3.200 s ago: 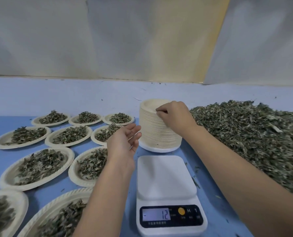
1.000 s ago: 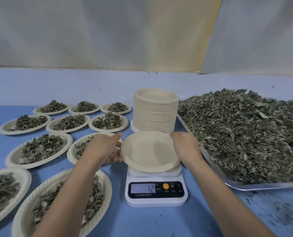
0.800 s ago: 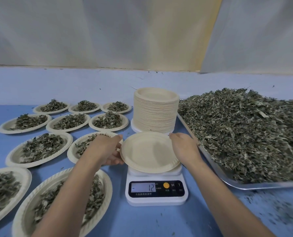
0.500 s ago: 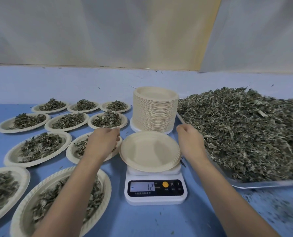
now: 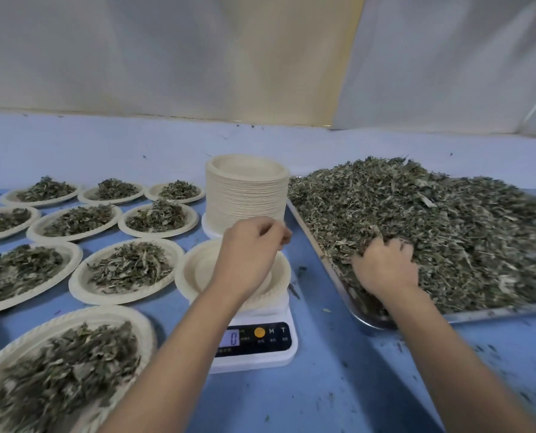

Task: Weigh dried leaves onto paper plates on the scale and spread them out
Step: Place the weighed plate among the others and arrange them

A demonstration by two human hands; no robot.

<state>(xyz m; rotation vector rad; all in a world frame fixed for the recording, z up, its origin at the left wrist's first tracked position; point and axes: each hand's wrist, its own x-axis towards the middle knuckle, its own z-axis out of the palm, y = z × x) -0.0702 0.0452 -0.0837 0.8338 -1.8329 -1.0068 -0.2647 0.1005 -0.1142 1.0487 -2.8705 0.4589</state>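
Several filled paper plates (image 5: 126,271) carrying spread leaves cover the left half of the blue tabletop (image 5: 338,398), set in rows from the lower left corner back toward the wall. Just right of them, near the centre, an empty paper plate (image 5: 198,270) sits on the white scale (image 5: 260,354), whose display reads 0. The left hand (image 5: 248,254) hovers over that plate, its fingers loosely curled with nothing visible in them, and its forearm crosses the front of the scale. Behind the scale, touching nothing else, stands a tall stack of unused plates (image 5: 248,195). To the right, the right hand (image 5: 385,267) is sunk into the near left edge of the dried leaves (image 5: 441,220), fingers curled down into them and closing around a clump. That heap fills a metal tray (image 5: 479,314) that occupies the right side of the frame, just beside the stack and the scale. Loose crumbs lie scattered on the tabletop in the lower right.
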